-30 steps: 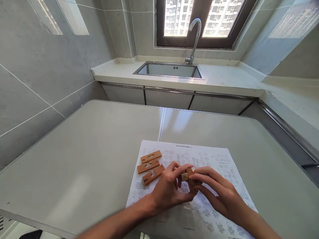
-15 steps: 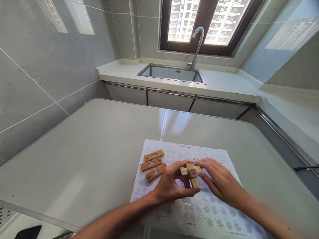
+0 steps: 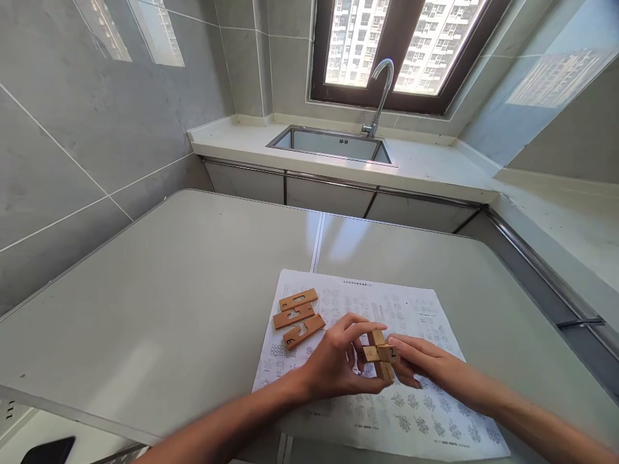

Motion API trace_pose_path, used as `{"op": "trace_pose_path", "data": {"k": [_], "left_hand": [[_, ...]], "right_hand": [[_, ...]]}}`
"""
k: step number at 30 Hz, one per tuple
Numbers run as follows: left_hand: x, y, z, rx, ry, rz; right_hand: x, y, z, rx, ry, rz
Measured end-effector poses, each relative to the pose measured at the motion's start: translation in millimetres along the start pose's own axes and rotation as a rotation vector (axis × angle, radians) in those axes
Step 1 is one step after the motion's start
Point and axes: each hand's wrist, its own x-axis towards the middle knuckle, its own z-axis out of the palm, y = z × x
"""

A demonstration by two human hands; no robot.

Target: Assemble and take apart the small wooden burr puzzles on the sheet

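Observation:
A small cross-shaped cluster of interlocked wooden blocks (image 3: 377, 354) is held above a printed sheet (image 3: 406, 303). My left hand (image 3: 338, 357) grips it from the left, fingers on the top block and thumb at the bottom one. On the right side, my right hand (image 3: 430, 364) has its fingertips against the block marked 2. Three flat, notched wooden pieces lie at the left part of the sheet: the upper one (image 3: 308, 296) marked 2, the middle one (image 3: 280, 320), and the lower one (image 3: 314, 326) marked 3.
The sheet lies on a large pale table (image 3: 193, 270) with a seam down its middle. Beyond it stands a counter with a sink (image 3: 319, 143) and a faucet (image 3: 384, 90) under a window. A dark flat object (image 3: 48, 451) shows at the lower left.
Both hands and the wooden cluster have moved slightly right and down. The cluster has turned, so the block marked 2 now points right. The three flat pieces have stayed put on the sheet.

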Motion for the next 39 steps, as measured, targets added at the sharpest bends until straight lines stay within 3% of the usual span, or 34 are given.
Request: {"op": "trace_pose_path", "data": {"k": [4, 7, 13, 17, 27, 31, 35, 39], "left_hand": [[1, 3, -3.0, -0.006, 0.015, -0.132], [2, 7, -5.5, 0.031, 0.095, -0.212], [3, 13, -7.7, 0.053, 0.169, -0.311], [2, 15, -7.7, 0.03, 0.154, -0.321], [7, 15, -9.8, -0.027, 0.173, -0.33], [9, 15, -11.8, -0.012, 0.096, -0.301], [3, 19, -20.5, 0.131, 0.048, -0.136], [-23, 25, -46.4, 0.352, -0.077, 0.056]], "right_hand": [[5, 15, 6, 0.511, 0.04, 0.066], [12, 22, 0, 0.781, 0.174, 0.061], [22, 36, -27, 0.925, 0.6, -0.069], [28, 49, -40, 0.933, 0.714, -0.13], [36, 50, -60, 1.078, 0.734, -0.1], [32, 54, -54, 1.061, 0.703, -0.108], [18, 51, -34, 0.89, 0.661, -0.084], [-5, 54, -17, 0.571, 0.648, -0.057]]}}
